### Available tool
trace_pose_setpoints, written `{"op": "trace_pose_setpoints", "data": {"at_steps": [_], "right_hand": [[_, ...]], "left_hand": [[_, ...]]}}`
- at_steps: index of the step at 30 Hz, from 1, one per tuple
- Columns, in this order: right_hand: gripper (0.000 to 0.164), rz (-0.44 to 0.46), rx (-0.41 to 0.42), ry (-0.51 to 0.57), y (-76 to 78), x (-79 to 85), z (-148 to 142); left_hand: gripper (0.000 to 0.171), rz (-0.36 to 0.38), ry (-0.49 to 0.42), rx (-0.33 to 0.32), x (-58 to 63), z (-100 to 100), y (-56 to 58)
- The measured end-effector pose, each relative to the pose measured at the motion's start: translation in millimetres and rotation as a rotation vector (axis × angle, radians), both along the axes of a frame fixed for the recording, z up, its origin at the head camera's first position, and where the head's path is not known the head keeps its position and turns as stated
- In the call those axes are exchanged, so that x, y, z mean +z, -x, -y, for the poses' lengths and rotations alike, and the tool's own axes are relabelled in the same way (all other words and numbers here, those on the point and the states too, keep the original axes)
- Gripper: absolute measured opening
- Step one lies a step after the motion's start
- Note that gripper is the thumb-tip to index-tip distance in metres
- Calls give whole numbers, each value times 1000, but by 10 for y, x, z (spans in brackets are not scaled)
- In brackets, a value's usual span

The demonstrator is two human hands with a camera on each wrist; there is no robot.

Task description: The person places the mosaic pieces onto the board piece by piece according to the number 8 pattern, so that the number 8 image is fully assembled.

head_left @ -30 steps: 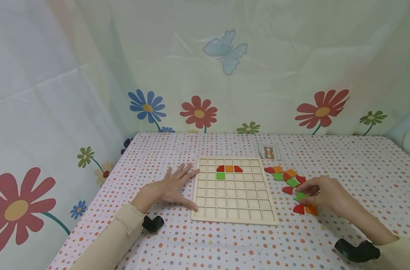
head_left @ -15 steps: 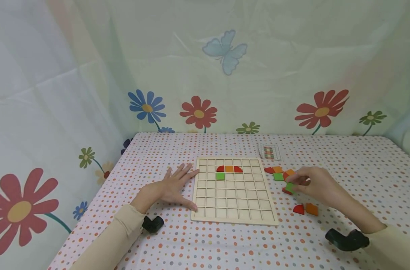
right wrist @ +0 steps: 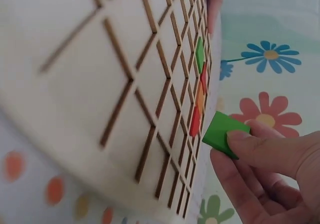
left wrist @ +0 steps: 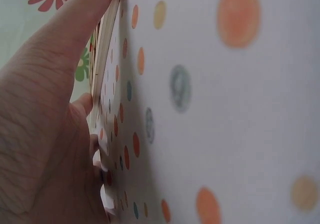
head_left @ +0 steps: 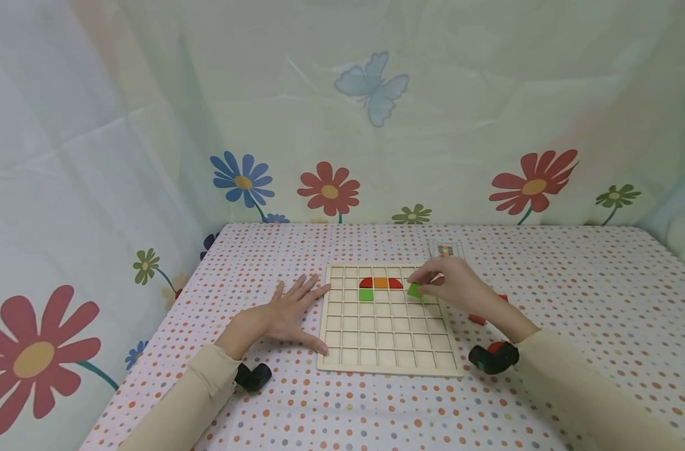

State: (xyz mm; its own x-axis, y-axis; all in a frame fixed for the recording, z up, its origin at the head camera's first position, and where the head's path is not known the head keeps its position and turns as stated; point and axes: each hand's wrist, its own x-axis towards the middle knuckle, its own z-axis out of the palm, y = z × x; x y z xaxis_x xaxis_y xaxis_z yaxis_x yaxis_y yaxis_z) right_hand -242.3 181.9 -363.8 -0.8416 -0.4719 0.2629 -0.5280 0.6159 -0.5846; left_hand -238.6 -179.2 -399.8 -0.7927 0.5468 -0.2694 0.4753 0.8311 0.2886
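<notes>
My right hand (head_left: 457, 288) pinches a green square tile (right wrist: 220, 131) between thumb and fingers, above the upper right part of a wooden grid board (head_left: 390, 369). Four-sided cells fill the board. Two rounded red tiles (head_left: 395, 284) flank an orange tile (head_left: 380, 283) in one row, and a green square (head_left: 366, 295) sits under the left red one. Spread out flat, my left hand (head_left: 286, 318) has its thumb and a fingertip at the board's left edge. The left wrist view shows this hand (left wrist: 55, 99) beside the board's side (left wrist: 104, 44).
Loose red tiles (head_left: 477, 319) lie right of the board, mostly hidden by my right forearm. A small card with a coloured pattern (head_left: 445, 249) lies behind the board. The dotted tablecloth (head_left: 319, 419) covers the table, with a flowered curtain (head_left: 286, 125) around it.
My right hand has gone from the loose tiles on the right, leftward to over the board, bringing the green tile with it. The left hand stays in place.
</notes>
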Motion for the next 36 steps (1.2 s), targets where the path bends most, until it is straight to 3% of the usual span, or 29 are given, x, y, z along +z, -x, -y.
{"op": "trace_pose_setpoints", "data": {"at_steps": [5, 9, 28, 36], "right_hand": [[16, 52, 45, -2, 189, -55, 189], [14, 123, 61, -27, 257, -114, 270], [16, 181, 67, -100, 279, -56, 278], [17, 105, 115, -142, 255, -70, 308]], "left_hand": [[120, 3, -19, -7, -3, 17, 7], [121, 13, -29, -1, 6, 12, -10], [121, 11, -21, -5, 74, -4, -25], [121, 23, -23, -5, 66, -2, -33]]}}
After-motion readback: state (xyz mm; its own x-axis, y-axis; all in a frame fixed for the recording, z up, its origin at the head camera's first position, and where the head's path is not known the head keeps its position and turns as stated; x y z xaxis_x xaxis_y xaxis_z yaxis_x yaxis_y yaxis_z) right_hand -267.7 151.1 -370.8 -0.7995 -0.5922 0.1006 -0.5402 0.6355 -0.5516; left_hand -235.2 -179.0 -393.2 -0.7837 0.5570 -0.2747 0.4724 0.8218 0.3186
